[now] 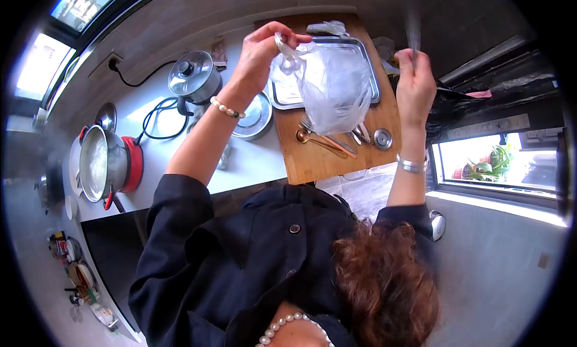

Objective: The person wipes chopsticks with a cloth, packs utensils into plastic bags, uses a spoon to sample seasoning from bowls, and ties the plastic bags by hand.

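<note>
My left hand (pixel 263 51) pinches the gathered neck of a thin, translucent plastic bag (pixel 336 85). The bag hangs over a rectangular metal tray (pixel 374 58) on a wooden board (pixel 300 158), and its contents cannot be made out. Raised at the right, my right hand (pixel 416 82) is closed around an upright, thin metal utensil (pixel 412 25), too blurred to tell its exact kind. Near the board's front lie a copper-coloured spoon (pixel 302 135), a fork (pixel 307 124) and other cutlery, beside a small round metal lid (pixel 382 139).
Left on the white counter (pixel 162 182) stand a pot of steaming liquid (pixel 96 161) on a red base, a lidded pot (pixel 193 76) with a black cord, and a round metal dish (pixel 253 118). A window (pixel 496 164) with plants is at the right.
</note>
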`<state>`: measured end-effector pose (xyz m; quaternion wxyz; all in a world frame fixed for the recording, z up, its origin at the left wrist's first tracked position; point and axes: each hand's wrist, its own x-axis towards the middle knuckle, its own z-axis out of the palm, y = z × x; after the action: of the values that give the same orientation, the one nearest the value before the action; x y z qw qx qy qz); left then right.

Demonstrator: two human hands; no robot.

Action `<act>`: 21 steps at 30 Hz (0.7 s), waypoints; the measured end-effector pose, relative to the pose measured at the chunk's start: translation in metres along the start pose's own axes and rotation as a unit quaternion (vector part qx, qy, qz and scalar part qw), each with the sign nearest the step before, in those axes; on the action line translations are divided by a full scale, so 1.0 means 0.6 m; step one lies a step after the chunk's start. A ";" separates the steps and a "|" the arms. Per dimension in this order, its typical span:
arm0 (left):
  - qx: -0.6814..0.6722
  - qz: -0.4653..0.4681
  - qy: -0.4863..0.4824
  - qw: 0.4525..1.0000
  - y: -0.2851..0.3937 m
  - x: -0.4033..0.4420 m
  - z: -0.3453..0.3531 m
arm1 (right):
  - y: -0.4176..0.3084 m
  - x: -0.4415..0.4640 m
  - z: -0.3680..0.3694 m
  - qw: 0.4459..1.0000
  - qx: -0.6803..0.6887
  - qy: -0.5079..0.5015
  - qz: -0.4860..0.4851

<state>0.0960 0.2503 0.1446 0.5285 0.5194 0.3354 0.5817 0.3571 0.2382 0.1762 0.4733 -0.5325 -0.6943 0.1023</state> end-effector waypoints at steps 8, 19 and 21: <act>-0.120 0.170 0.029 0.978 -0.017 -0.057 0.038 | 0.017 -0.144 0.041 0.734 0.293 -0.498 0.357; 0.185 0.377 -0.056 0.906 -0.018 -0.132 0.098 | 0.001 -0.174 0.148 0.391 0.757 -0.050 0.521; 0.232 0.381 -0.051 0.894 -0.022 -0.136 0.104 | 0.012 -0.176 0.154 0.466 0.753 -0.106 0.452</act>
<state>0.1512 0.1648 0.1265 0.1477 0.7441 0.2095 0.6169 0.2893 0.1862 0.0643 0.5021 -0.1950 -0.0560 0.8407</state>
